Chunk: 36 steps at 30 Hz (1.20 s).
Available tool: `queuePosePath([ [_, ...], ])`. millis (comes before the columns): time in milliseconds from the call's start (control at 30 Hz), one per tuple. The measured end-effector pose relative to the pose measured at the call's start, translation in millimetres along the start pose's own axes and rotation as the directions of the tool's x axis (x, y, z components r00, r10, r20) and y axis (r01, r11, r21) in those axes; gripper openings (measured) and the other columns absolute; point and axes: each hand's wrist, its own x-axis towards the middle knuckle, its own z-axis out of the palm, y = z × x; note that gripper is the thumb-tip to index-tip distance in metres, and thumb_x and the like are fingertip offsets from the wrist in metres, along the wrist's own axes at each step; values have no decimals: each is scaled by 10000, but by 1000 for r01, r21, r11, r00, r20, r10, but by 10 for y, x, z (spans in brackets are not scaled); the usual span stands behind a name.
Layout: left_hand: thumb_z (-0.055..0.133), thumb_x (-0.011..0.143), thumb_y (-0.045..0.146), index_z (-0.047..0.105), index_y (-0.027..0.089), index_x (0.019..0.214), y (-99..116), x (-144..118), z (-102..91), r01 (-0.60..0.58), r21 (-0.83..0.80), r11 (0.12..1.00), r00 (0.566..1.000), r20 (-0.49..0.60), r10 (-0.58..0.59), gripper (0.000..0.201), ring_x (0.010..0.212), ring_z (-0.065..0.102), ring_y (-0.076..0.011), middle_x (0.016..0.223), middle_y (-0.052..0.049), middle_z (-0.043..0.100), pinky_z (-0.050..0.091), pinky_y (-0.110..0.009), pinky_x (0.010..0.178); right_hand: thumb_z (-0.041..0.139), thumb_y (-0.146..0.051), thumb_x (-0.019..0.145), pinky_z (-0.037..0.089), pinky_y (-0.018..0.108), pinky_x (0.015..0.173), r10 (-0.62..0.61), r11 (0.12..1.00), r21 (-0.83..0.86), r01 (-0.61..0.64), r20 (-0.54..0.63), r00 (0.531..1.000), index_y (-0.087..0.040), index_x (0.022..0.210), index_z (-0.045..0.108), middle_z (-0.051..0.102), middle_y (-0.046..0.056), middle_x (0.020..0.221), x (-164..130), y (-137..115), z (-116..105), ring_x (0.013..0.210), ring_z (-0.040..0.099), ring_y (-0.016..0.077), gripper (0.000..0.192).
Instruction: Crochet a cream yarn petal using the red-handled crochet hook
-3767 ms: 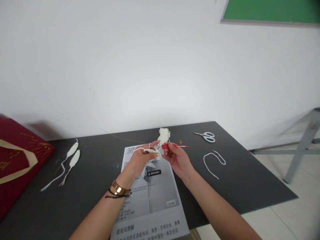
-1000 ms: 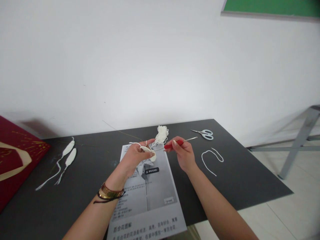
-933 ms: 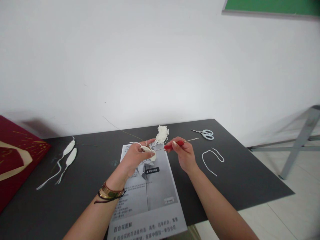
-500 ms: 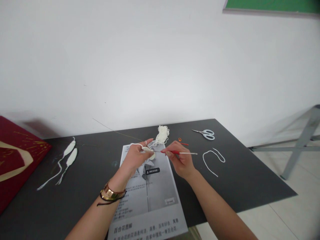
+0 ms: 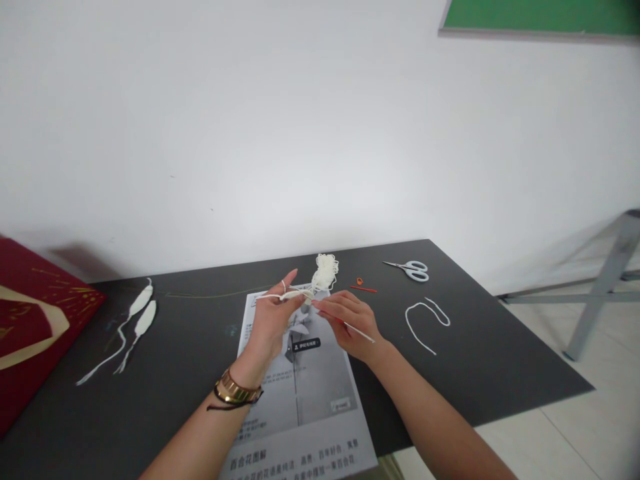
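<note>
Since half a second ago I see the crochet hook (image 5: 350, 326) swing from level to slanting toward 4 o'clock. Items, largest first:
- Black table (image 5: 500, 360).
- Printed sheet (image 5: 305, 393), centre.
- Left hand (image 5: 273, 318): pinching the white crochet piece (image 5: 295, 296), forefinger raised.
- Right hand (image 5: 347, 320): closed on the hook.
- Yarn tangle (image 5: 326, 269), 12 o'clock.
- Scissors (image 5: 411, 269), 2 o'clock.

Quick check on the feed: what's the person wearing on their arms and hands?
Both forearms are bare, no sleeves in view. The left hand has a gold watch and a thin dark cord bracelet at the wrist. The right hand shows no jewellery or glove.
</note>
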Motion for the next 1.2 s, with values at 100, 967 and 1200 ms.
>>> queuePosePath([
  [100,769,632,186,560,166,1272,21,12,-15,52,-136,989,998,47,-46,674,693,620,-116,742,7,697,452,-243,742,514,-72,855,523,343,753,-13,1000,6,14,-41,999,-302,1199,606,724,56,962,22,-4,5,850,644,180,423],
  [967,729,677,213,721,179,720,-72,171,-156,-295,267,917,954,135,268,55,1141,567,-291,918,-71,712,412,-386,966,546,-53,837,512,317,719,-64,991,-121,59,-40,997,-239,1136,605,679,68,923,10,-43,17,817,595,173,357],
  [1200,728,661,175,706,169,663,32,178,-173,-200,257,946,967,208,148,23,1206,519,-291,859,-77,731,403,-362,977,548,-95,852,493,314,706,32,999,-41,-35,-51,998,-217,1003,649,685,59,849,71,-76,-81,781,601,169,218],
])
